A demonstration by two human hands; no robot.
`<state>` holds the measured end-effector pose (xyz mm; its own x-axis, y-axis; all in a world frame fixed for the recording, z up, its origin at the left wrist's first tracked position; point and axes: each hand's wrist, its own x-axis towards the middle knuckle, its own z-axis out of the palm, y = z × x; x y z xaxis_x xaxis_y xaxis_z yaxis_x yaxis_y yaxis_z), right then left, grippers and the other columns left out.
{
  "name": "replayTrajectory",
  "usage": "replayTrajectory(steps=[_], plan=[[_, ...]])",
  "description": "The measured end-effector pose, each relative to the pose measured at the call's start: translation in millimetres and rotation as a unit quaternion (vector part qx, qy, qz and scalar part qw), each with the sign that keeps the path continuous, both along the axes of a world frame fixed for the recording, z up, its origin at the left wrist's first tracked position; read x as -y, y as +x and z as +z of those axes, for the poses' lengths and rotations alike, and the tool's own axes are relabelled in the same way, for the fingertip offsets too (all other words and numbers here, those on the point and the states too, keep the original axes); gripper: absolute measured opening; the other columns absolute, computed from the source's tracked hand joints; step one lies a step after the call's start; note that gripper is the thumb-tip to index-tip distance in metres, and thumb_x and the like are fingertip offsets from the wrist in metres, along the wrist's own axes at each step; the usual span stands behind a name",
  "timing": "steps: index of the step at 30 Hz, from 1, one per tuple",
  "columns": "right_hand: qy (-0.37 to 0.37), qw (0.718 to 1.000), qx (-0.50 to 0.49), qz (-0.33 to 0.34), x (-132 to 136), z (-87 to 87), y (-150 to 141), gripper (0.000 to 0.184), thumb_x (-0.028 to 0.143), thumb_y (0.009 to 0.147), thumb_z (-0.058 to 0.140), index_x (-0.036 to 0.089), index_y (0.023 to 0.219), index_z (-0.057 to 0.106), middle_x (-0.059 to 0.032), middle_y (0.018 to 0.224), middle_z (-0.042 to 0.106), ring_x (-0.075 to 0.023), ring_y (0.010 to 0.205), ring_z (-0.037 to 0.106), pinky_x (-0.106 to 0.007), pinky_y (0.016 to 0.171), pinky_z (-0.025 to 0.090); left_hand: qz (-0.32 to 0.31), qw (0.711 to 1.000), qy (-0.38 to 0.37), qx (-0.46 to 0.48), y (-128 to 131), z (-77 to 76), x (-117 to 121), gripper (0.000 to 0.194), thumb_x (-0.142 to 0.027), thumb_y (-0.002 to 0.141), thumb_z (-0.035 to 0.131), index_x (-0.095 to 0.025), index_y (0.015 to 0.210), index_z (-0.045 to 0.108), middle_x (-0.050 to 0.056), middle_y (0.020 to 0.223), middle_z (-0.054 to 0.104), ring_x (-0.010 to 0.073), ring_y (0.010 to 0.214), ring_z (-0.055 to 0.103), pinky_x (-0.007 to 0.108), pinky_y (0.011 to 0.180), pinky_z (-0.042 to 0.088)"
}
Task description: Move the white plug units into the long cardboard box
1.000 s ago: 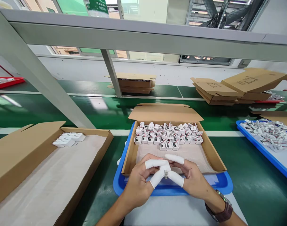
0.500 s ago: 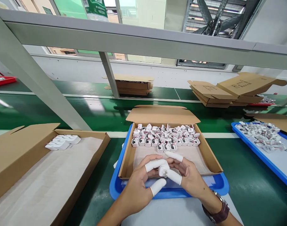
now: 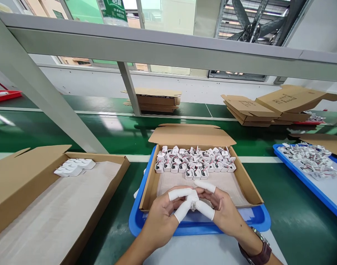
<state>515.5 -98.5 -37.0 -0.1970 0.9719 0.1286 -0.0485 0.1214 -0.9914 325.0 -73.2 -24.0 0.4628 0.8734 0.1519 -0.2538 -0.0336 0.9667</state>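
Note:
A small white plastic housing [image 3: 193, 197] is pinched between both my hands over the near edge of an open cardboard box [image 3: 244, 184]. My left hand [image 3: 167, 209] grips it from the left, thumb and forefinger wearing white finger cots. From the other side my right hand [image 3: 222, 206] closes on it, also with white cots on thumb and forefinger. Fingers cover much of the piece, and a small metallic bit shows at its lower end. Behind my hands, rows of similar white housings with thin wires [image 3: 196, 162] stand in the box.
Under the box lies a blue tray [image 3: 198, 229]. At left, another cardboard box [image 3: 96, 195] holds several white pieces [image 3: 74, 166]. A blue-rimmed tray [image 3: 309, 191] at right carries a heap of wired white parts [image 3: 309, 158]. A grey metal beam [image 3: 168, 46] crosses above.
My left thumb has moved up from below and now presses against the white housing. The right hand stays nearly in place. The view has shifted very slightly.

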Motion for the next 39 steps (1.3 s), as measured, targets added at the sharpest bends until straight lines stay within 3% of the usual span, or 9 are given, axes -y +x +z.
replayTrajectory(steps=[11,17,29,39], plan=[[-0.020,0.998,0.046,-0.029,6,-1.9,-2,0.059,0.046,0.089,0.072,0.024,0.142,0.055,-0.0121,0.114,0.075,-0.0266,0.110,0.071,-0.045,0.098,0.058,-0.016,0.999,0.047,-0.001,0,-2.3,4,0.033,-0.010,0.092,0.066,-0.027,0.119,0.074,0.006,0.121,0.074,0.0216,0.113,0.071,0.030,0.095,0.061],[-0.026,0.998,0.047,-0.032,4,-6.4,-3,0.059,0.047,0.090,0.071,0.026,0.142,0.054,-0.0116,0.120,0.073,-0.0253,0.112,0.070,-0.046,0.103,0.056,0.008,0.999,0.046,0.012,1,-9.2,0,0.027,-0.015,0.092,0.068,-0.024,0.117,0.075,0.010,0.129,0.072,0.0266,0.111,0.072,0.034,0.091,0.064],[-0.037,0.999,0.004,0.032,-2,7.0,5,0.048,0.042,0.093,0.070,0.028,0.137,0.059,-0.0092,0.129,0.070,-0.0233,0.116,0.068,-0.046,0.107,0.053,0.027,1.000,0.001,0.006,2,-14.8,-2,0.024,-0.023,0.090,0.072,-0.020,0.113,0.075,0.009,0.124,0.074,0.0238,0.104,0.075,0.030,0.091,0.063],[-0.043,0.998,0.039,-0.027,-1,-0.3,1,0.051,0.046,0.087,0.075,0.024,0.131,0.063,-0.0113,0.121,0.073,-0.0275,0.116,0.068,-0.049,0.106,0.052,0.005,1.000,0.019,0.000,0,-10.7,-2,0.023,-0.020,0.093,0.067,-0.020,0.116,0.074,0.009,0.127,0.072,0.0223,0.110,0.072,0.028,0.095,0.061]])
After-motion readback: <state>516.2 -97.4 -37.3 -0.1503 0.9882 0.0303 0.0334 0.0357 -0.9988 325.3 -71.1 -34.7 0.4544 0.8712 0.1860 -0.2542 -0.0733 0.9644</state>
